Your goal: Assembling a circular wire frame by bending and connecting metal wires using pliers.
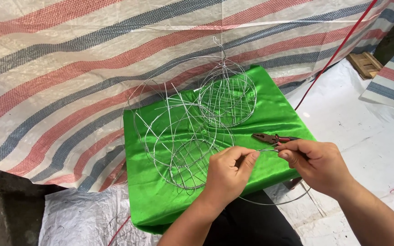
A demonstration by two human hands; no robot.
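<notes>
Near the lower middle of the frame, the left hand is pinching a thin wire between thumb and forefinger, the other fingers curled under. Just to its right, the right hand is gripping the same wire with its fingers pressed together around it, and it is also holding pliers, whose red handles are disappearing into the palm while the dark jaws are pointing left above the wire. The short stretch of wire is running between the two hands, and a longer loop of it is curving down and around below the right wrist.

All this is happening over a green cloth covering the worktop at the centre of the frame. Left of the hands, a wire frame of rings and spokes is lying on the cloth, touching the left hand's knuckles or nearly so. A second, rounder wire cage with a hook on top is standing behind it, toward the upper middle. A striped tarp is hanging across the upper left, and a red cord is slanting down from the upper right.
</notes>
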